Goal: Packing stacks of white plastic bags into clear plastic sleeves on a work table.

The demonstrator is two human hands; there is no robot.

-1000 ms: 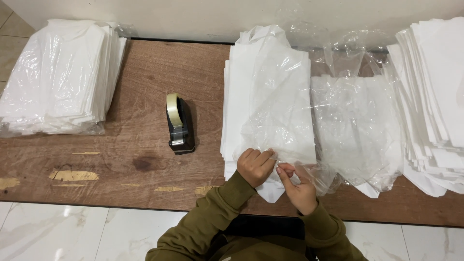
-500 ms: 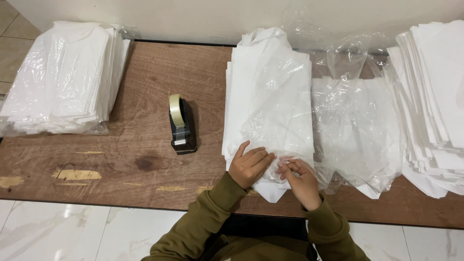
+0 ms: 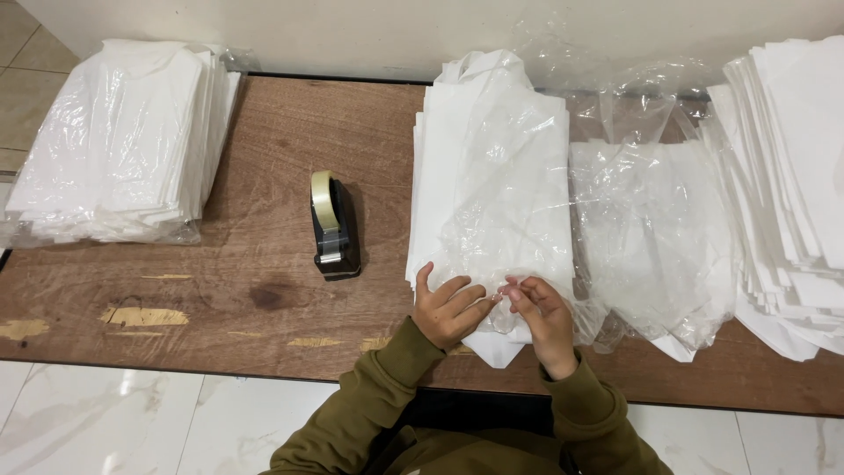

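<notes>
Both hands at near end of bagged white stack [image 3: 492, 185], mid-table [image 3: 264, 290]; left hand [image 3: 448, 308] flat, fingers spread on the bag; right hand [image 3: 541, 317] fingers curled, pinching clear bag edge [image 3: 501, 295]; tape dispenser [image 3: 332, 227] just left; bagged pile [image 3: 114, 145] far left.

A brown wooden bench [image 3: 264, 220] fills the middle of the view, its grain running left to right. Pale chips scar the top near its front edge, toward 8 o'clock, with a dark knot just right of them. Along 12 o'clock runs a plain cream wall [image 3: 352, 35]. Below the front edge, from 7 to 5 o'clock, lies a glossy white marble-look tiled floor [image 3: 132, 422]; beige tiles show at 10 o'clock. The light is soft and even.
</notes>
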